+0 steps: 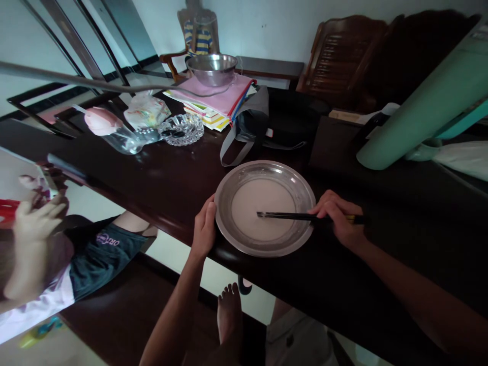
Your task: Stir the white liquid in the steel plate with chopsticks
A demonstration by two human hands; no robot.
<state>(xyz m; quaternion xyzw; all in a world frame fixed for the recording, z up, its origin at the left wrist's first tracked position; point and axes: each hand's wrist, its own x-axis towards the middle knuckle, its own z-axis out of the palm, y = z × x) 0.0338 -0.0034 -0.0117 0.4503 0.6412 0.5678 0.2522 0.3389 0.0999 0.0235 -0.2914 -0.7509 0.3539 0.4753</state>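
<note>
A wide metal bowl [303, 185] stands on the dark table near its front edge. Pale, milky liquid [251, 203] covers its bottom. My left hand [205, 226] grips the bowl's left rim, thumb along the outer side. On the right, my right hand [341, 216] is closed around a pair of black chopsticks [285, 216] held nearly level across the bowl. Their tips reach the liquid near the middle, and their rear ends stick out past my hand.
Behind the bowl lie a grey-black bag [263, 122] and a stack of papers [208, 112] bearing a second metal bowl [213, 71]. A glass dish [183, 129] and a plastic bottle [125, 140] stand left. A green roll [415, 107] leans right. A person [34, 223] sits at left; another sits behind.
</note>
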